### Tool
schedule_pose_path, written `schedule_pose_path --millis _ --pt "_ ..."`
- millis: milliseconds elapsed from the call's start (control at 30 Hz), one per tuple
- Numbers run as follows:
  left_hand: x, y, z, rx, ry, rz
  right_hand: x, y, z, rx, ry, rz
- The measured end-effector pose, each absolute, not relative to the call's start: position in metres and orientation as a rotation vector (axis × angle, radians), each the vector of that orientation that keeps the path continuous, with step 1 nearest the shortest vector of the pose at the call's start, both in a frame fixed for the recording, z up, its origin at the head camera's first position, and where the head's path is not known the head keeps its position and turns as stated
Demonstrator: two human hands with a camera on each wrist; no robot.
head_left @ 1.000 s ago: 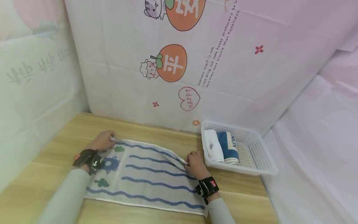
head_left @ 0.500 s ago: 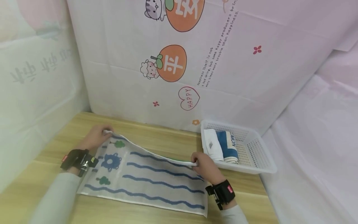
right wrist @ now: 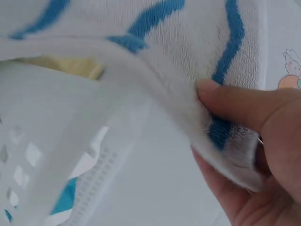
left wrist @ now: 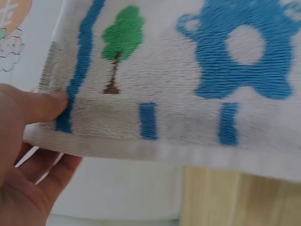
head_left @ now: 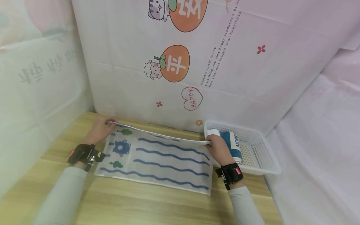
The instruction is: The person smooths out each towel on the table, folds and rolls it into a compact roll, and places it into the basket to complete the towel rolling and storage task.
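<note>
A white towel (head_left: 168, 159) with blue wavy lines, a blue animal figure and green trees hangs stretched between both hands, its far edge raised. At the far left corner my left hand (head_left: 99, 129) pinches it; the left wrist view shows the thumb on the printed face and the fingers behind. My right hand (head_left: 220, 150) pinches the far right corner in the same way, beside the basket. In the right wrist view the towel (right wrist: 178, 61) droops in a curve away from the thumb.
A white plastic basket (head_left: 254, 153) stands at the right with a rolled white towel (head_left: 213, 132) and a rolled blue and cream towel (head_left: 232, 145) in it. Printed white cloth (head_left: 135, 93) walls in the wooden table (head_left: 140, 206) at the back and sides.
Both hands have lifted the towel's far edge up and away from the body. The near edge has slid back from the front of the table, and the right hand now partly covers the basket.
</note>
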State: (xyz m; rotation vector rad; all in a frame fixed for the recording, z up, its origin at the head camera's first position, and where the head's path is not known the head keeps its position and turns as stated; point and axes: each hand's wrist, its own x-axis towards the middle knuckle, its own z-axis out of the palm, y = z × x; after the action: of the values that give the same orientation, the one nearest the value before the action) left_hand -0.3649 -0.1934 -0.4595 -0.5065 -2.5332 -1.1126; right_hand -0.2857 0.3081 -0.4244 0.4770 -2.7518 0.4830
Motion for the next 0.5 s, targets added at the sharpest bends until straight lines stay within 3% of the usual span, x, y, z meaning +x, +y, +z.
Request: schedule_pose_path --millis 233,500 --pt "-0.338 -0.193 -0.463 -0.512 -2.539 -1.122 -0.263 0.304 -0.441 0.445 -2.653 0.515" --pt "-0.301 -0.207 -0.511 -0.546 -2.717 -1.119 -0.234 0.299 -0.49 0.46 -2.721 0.57"
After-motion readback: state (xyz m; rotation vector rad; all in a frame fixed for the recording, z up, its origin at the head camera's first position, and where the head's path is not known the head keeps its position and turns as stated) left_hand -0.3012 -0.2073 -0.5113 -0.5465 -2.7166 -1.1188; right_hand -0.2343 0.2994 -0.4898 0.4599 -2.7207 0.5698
